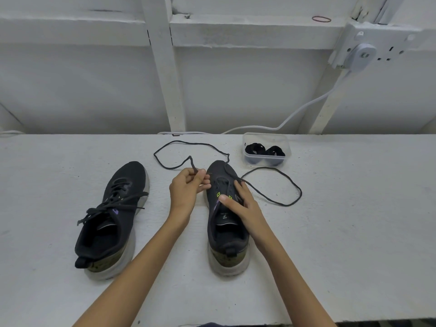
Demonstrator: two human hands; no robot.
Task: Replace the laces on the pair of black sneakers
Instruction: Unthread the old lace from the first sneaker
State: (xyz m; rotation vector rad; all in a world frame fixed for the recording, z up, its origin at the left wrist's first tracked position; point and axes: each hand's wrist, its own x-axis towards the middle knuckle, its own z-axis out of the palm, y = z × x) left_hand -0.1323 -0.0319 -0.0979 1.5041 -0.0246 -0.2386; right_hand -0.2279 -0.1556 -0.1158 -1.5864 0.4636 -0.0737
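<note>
At 9 o'clock of the work the left sneaker (113, 215) lies laced and untouched, toe toward 12. The left hand (186, 188) pinches one end of the black lace (193, 164) between thumb and fingertips, with the tip pointing toward 12. The slack behind it loops out to 11 o'clock over the table (354, 232).

Just beside that hand, at 3 o'clock, sits the right sneaker (226, 234), its long axis running 6 to 12 with the heel nearest the person. Its open eyelets lie at about 4 o'clock from the pinch and very near, so the left hand looks the likelier one to thread.

The right hand (240, 204) rests on the tongue area with fingers fairly straight, pressing the shoe steady and holding nothing. The lace's other half trails toward 3 o'clock in a wide loop on bare table. A clear tub (286, 143) of coiled black laces stands at 1 o'clock, apart from the loop.
</note>
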